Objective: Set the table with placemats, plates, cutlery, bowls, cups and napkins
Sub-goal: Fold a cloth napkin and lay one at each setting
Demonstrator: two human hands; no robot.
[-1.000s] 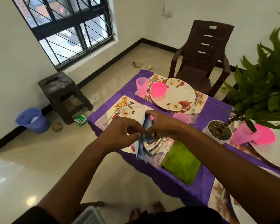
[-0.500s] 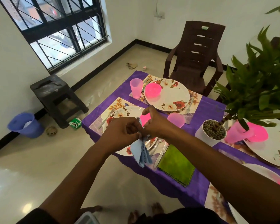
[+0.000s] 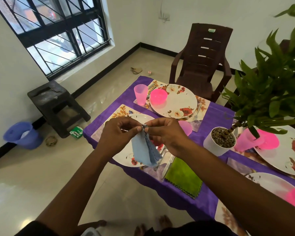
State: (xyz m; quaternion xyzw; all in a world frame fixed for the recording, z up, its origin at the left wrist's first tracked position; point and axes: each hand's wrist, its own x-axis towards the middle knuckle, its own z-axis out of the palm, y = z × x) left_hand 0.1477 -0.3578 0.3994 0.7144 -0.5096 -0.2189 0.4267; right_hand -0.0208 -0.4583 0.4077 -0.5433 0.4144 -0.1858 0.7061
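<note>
Above the near plate (image 3: 126, 155), both hands' grips pinch the blue napkin (image 3: 144, 150) top.

A home dining room: purple-clothed table (image 3: 186, 193), plastic armchair (image 3: 203, 65), barred window (image 3: 58, 31), tiled floor (image 3: 41, 184).

Under your hands sits the near plate (image 3: 126, 155), with cutlery (image 3: 167, 163) and a green napkin (image 3: 183, 178) just right of it. Beyond your right hand stands a pink cup (image 3: 186, 127). Further right, the potted plant (image 3: 220, 141) and its leaves block the way. A strip of bare purple cloth (image 3: 213, 114) lies open between cup and pot.
</note>
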